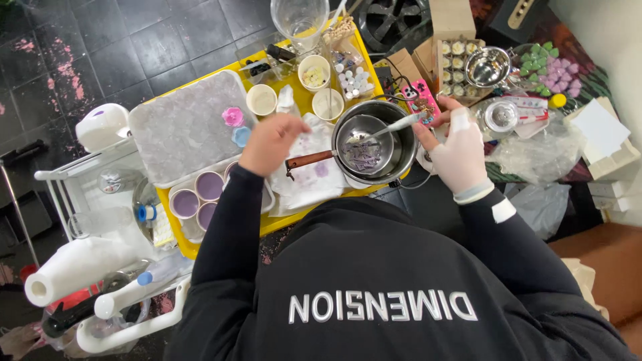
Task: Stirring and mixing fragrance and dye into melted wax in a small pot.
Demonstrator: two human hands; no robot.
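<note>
My left hand [271, 144] is bare, with its fingers curled over a white cloth [309, 180], just beside the end of the wooden handle [309, 160] of a small saucepan [364, 150]; it does not grip the handle. The saucepan holds pale purple pieces and sits inside a larger steel pot [401, 144]. My right hand [458, 157] wears a white glove and holds a light stirring stick [394, 127] whose tip reaches into the saucepan.
A yellow tray table [180, 244] carries a white mould tray [184, 130], a pink flower shape [233, 116], purple-filled cups [197, 194] and small white cups [314, 72]. A glass jug [299, 20] stands at the back. A steel bowl [487, 67], boxes and green and purple pieces [555, 67] lie to the right. A paper roll [80, 267] lies at the left.
</note>
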